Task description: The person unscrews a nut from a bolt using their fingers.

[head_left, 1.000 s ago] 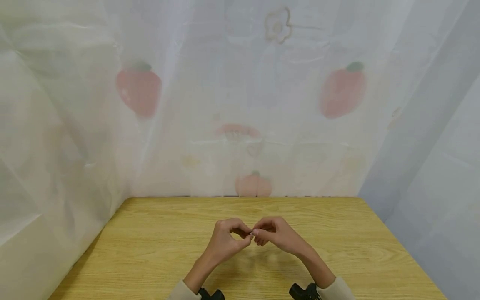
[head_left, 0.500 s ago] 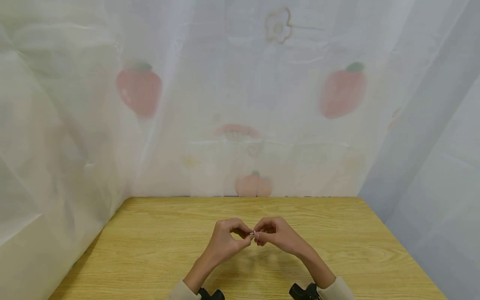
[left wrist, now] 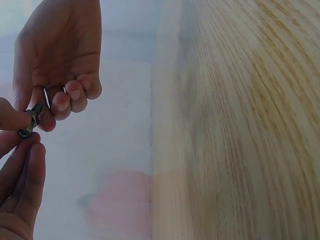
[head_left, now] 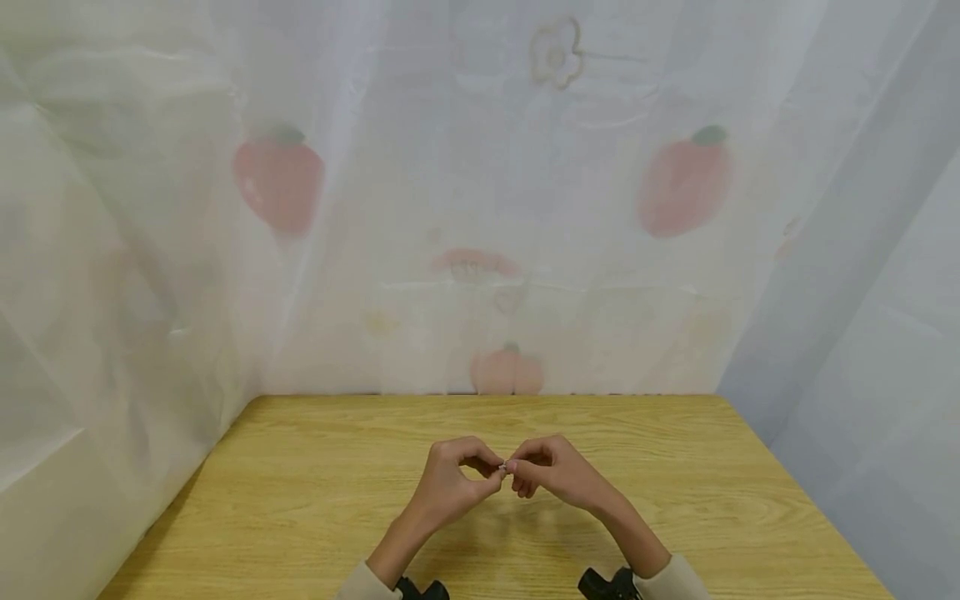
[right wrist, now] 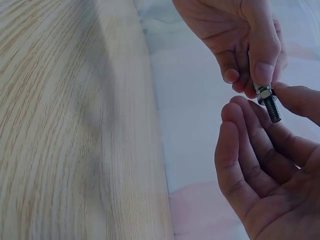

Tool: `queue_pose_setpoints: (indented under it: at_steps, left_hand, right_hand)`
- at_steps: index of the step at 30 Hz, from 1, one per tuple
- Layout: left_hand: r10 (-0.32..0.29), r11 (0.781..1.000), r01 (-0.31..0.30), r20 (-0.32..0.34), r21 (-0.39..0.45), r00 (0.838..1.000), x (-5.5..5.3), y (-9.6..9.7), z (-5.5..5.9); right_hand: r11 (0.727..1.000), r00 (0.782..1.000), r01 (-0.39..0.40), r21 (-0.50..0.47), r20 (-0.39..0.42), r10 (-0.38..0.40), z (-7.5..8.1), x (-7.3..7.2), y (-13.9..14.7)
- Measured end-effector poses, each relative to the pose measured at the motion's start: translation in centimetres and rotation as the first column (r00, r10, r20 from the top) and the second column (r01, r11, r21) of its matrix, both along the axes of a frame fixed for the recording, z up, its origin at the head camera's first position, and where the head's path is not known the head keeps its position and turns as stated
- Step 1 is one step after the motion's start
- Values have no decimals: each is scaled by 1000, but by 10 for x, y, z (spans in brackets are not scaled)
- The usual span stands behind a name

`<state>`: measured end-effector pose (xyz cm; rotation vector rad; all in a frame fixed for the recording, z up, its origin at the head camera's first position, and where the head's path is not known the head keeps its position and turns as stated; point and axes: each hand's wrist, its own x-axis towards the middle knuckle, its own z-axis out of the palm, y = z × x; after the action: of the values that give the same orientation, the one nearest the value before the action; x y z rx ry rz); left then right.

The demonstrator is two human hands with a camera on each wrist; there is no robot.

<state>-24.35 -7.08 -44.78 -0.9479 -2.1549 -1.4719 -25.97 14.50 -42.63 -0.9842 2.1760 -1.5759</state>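
A small metal bolt point(right wrist: 273, 111) with a hex nut point(right wrist: 265, 94) on its thread is held between the two hands, above the wooden table. My left hand point(head_left: 454, 482) pinches the bolt by its head end, which the thumb and fingers mostly cover. From the other side, my right hand point(head_left: 564, 473) has its thumb and index finger at the nut, its other fingers loosely bent. In the right wrist view the bare thread points down and to the right. The left wrist view shows the bolt point(left wrist: 32, 121) as a dark, shiny piece among the fingertips.
Beneath the hands spreads the wood-grain table point(head_left: 337, 450). A pale curtain point(head_left: 600, 208) with faded strawberry prints stands behind its far edge and along both sides. Dark wrist-worn devices point(head_left: 609, 583) show by the light sleeves.
My right thumb and fingertips draw slightly back from the bolt, then close in on it again; the lower right fingers shift a little. The left hand keeps its place.
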Motion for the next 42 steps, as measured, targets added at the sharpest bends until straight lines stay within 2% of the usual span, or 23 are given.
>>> queue_pose_setpoints:
  at_steps: [6, 13, 16, 21, 26, 28, 33, 42]
  left_hand:
    - [19, 1000, -18, 17, -3, 1000, 3, 2, 4]
    - [-6, 1000, 6, 13, 0, 1000, 19, 3, 26]
    - [-13, 1000, 13, 13, 5, 1000, 21, 3, 30]
    - [-10, 1000, 10, 8, 15, 1000, 21, 4, 30]
    - [0, 1000, 0, -1, 12, 1000, 21, 4, 29]
    - [2, 1000, -2, 1, 10, 1000, 21, 4, 30]
    - [-2, 1000, 2, 7, 8, 1000, 22, 4, 32]
    - [-23, 1000, 23, 34, 9, 999, 21, 3, 32]
  right_hand:
    - [1000, 1000, 1, -8, 1, -1, 1, 1, 0]
    - [999, 999, -11, -39, -31, 10, 2, 2, 0]
    - [999, 999, -15, -41, -39, 13, 2, 2, 0]
    - [999, 999, -31, -32, -36, 30, 3, 1, -1]
    - [998, 999, -48, -35, 2, 49, 1, 1, 0]
    - [999, 999, -36, -36, 6, 36, 1, 1, 0]
    - [999, 1000, -10, -43, -22, 9, 2, 2, 0]
    - [996, 997, -33, -81, -71, 27, 1, 1, 1]
